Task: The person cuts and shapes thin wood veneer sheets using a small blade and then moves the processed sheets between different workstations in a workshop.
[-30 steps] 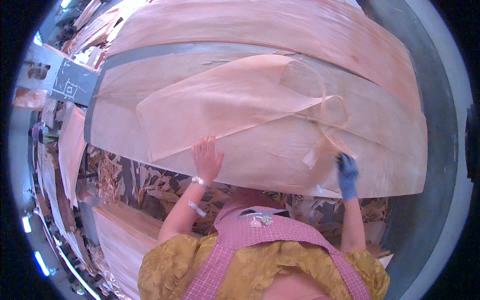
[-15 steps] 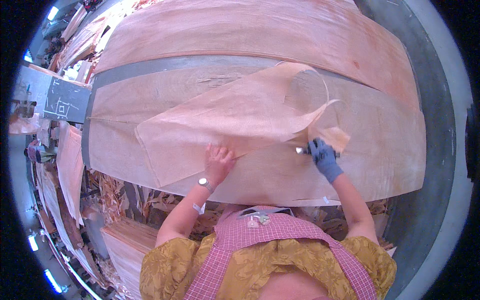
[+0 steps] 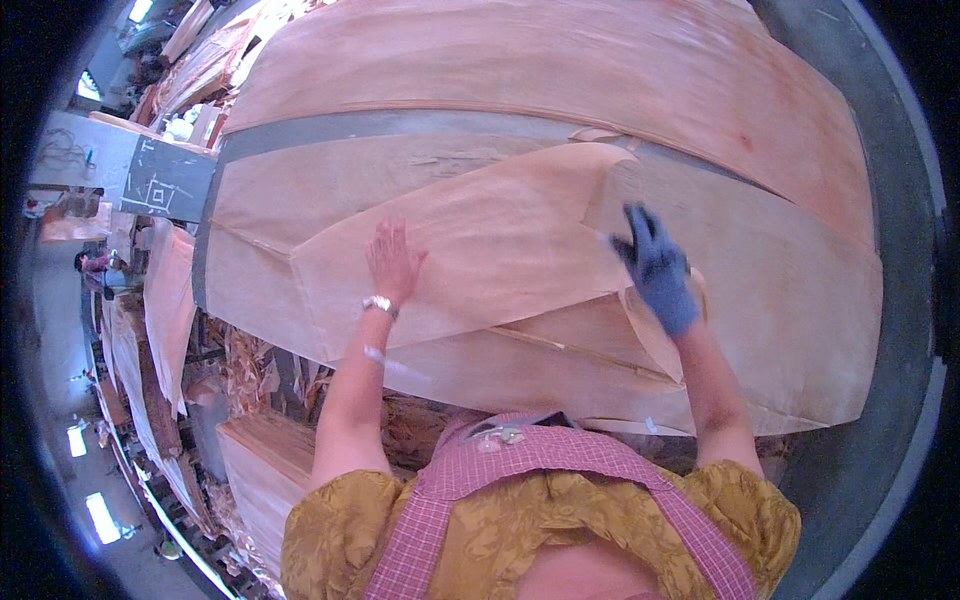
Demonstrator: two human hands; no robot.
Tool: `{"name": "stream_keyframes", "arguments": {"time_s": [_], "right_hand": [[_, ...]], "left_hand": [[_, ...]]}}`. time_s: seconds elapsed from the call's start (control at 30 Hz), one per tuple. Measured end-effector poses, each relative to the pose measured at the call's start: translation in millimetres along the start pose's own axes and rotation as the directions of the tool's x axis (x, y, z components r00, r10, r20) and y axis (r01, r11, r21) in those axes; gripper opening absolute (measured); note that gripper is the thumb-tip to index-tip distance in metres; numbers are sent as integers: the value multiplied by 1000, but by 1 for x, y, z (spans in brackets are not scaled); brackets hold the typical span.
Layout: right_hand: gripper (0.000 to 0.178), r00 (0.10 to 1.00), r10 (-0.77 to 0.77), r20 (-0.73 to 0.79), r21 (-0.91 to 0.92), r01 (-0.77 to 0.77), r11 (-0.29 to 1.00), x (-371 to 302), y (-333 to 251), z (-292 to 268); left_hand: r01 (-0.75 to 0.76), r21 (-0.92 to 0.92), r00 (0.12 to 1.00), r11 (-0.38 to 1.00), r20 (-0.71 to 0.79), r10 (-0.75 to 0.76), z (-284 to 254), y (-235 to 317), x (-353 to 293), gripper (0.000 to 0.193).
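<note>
My bare left hand (image 3: pixel 395 262), a metal watch at its wrist, lies flat with fingers spread on a loose piece of thin wood veneer (image 3: pixel 480 240). That piece rests on a larger veneer sheet (image 3: pixel 780 320). Over its right end is my right hand (image 3: pixel 658 272) in a blue-grey glove, blurred, with some fingers stretched forward. A pale glint at its left and a dark bit at its right look like the small knife it held, mostly hidden by the hand. Below it a curled veneer strip (image 3: pixel 650 335) stands up beside a narrow crease or edge (image 3: pixel 570 350).
Another veneer stack (image 3: pixel 560 60) lies across the far side, a grey strip of table (image 3: pixel 400 125) showing between. At the left are a dark board with chalk marks (image 3: pixel 155 180), hanging veneer sheets (image 3: pixel 170 310) and scraps (image 3: pixel 250 365). A grey floor edge (image 3: pixel 900 200) curves along the right.
Both hands have moved forward, the left also leftward. The loose piece's raised right end has come down flatter, and a curled strip now shows near my right wrist.
</note>
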State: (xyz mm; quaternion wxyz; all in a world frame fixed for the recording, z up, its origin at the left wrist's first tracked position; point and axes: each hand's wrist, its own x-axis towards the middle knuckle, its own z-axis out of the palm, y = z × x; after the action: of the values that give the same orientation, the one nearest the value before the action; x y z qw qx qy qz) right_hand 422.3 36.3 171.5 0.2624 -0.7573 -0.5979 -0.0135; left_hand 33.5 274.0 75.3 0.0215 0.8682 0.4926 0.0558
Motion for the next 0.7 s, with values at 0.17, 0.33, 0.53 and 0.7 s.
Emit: {"name": "stream_keyframes", "arguments": {"time_s": [0.17,0.33,0.53,0.7], "right_hand": [[44,943,326,70,-330,-286,899,102,87,57],[22,987,-160,0,-162,158,974,29,32,-9],[31,992,129,13,-316,-118,941,-92,-2,-93],[18,962,274,3,-404,-250,880,-56,35,-107]], "left_hand": [[77,86,935,993,339,-102,-8,-14,84,88],[-11,11,950,1000,314,6,-8,-59,69,92],[-192,1,943,981,277,184,-63,-72,59,64],[-379,-60,882,924,280,380,-55,-86,105,18]]}}
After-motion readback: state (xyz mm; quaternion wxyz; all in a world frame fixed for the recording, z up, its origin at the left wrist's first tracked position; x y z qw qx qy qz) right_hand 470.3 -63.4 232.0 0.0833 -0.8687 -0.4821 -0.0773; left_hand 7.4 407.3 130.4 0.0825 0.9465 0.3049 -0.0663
